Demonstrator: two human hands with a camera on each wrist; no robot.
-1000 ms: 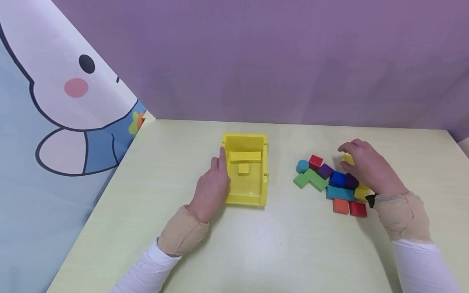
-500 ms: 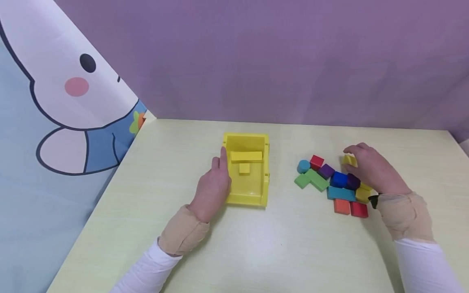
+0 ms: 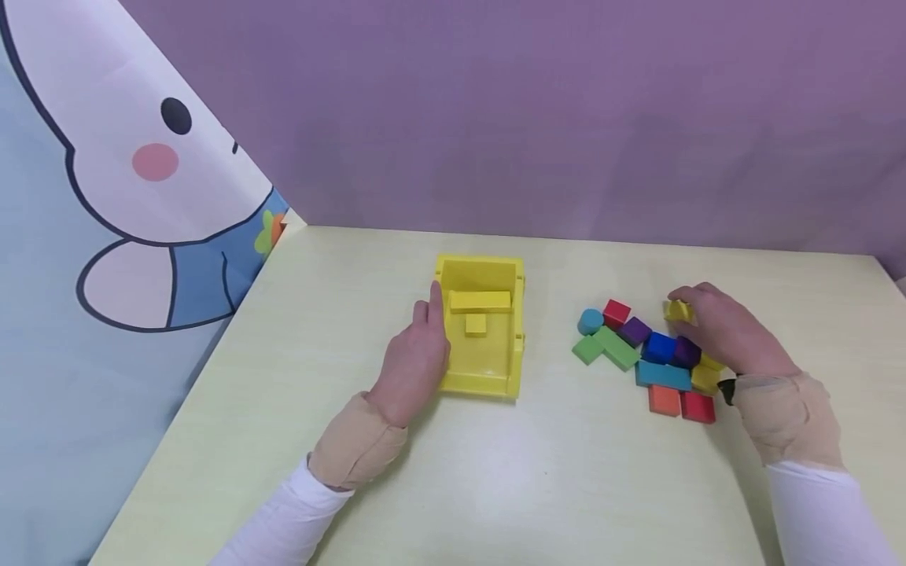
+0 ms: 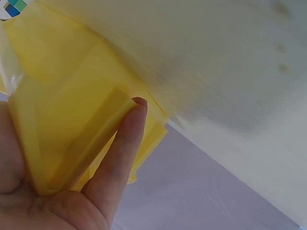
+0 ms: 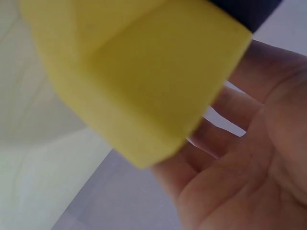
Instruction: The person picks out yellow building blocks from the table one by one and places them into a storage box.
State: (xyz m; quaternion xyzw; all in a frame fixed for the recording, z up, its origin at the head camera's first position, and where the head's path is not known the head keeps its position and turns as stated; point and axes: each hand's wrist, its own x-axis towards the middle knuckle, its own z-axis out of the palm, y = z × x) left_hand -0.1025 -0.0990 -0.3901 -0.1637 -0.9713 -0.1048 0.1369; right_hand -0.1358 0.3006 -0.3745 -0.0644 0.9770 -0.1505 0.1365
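Note:
A yellow bin stands on the table, with a long yellow block and a small yellow cube inside. Along its left wall rests my left hand, fingers extended; the left wrist view shows a straight finger against the bin. At the right, my right hand pinches a yellow block between thumb and fingers, at the back of a block group. In the right wrist view, a large yellow block hides part of the right hand.
Between the hands, nearer the right, lie a blue cylinder, green blocks, a red block, a blue block and a teal block. Orange and red blocks lie in front. A purple backdrop rises behind.
The right hand's thumb and fingers have closed in around the yellow block at the back. My left hand stays at the bin's wall; the whole head view has shifted slightly.

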